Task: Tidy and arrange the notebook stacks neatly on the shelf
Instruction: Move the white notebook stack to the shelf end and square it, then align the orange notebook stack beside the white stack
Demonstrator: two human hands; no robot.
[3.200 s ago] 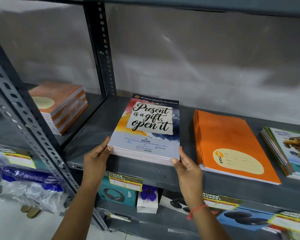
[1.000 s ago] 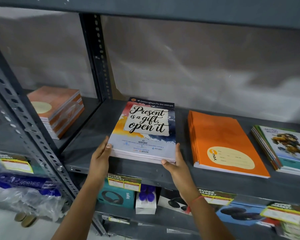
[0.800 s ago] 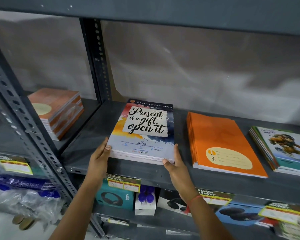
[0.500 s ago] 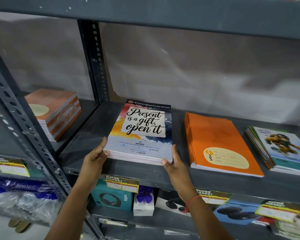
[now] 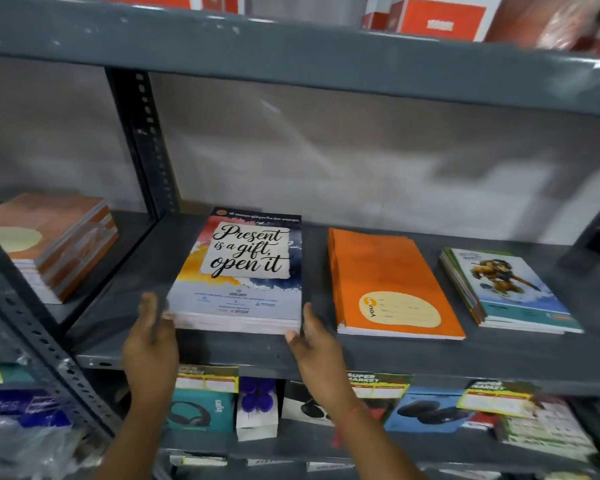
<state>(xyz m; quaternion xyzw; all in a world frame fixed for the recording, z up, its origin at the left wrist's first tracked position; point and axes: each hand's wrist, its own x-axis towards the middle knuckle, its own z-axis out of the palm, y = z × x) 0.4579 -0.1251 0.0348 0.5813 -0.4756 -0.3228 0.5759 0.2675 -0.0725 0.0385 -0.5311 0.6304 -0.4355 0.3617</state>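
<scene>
A stack of notebooks with a "Present is a gift, open it" cover (image 5: 243,271) lies flat on the grey metal shelf (image 5: 378,355), left of centre. My left hand (image 5: 149,337) is at its near left corner, thumb up along the side and fingertips on the page edges. My right hand (image 5: 316,344) is at the near right corner, thumb along the side and a fingertip on the front edge. To the right lie an orange notebook stack (image 5: 381,271) and a thinner stack with a cartoon cover (image 5: 506,289), both angled slightly.
A perforated upright post (image 5: 142,140) divides this bay from the left one, where a brown-orange notebook stack (image 5: 49,240) sits. The shelf above (image 5: 291,53) carries red boxes. Below are boxed headphones (image 5: 201,410) and price labels. A slanted brace (image 5: 45,344) crosses at left.
Both hands have slid back along the stack's sides to its near corners. The stack now sits squarer to the shelf edge. The view has tilted up, showing the upper shelf.
</scene>
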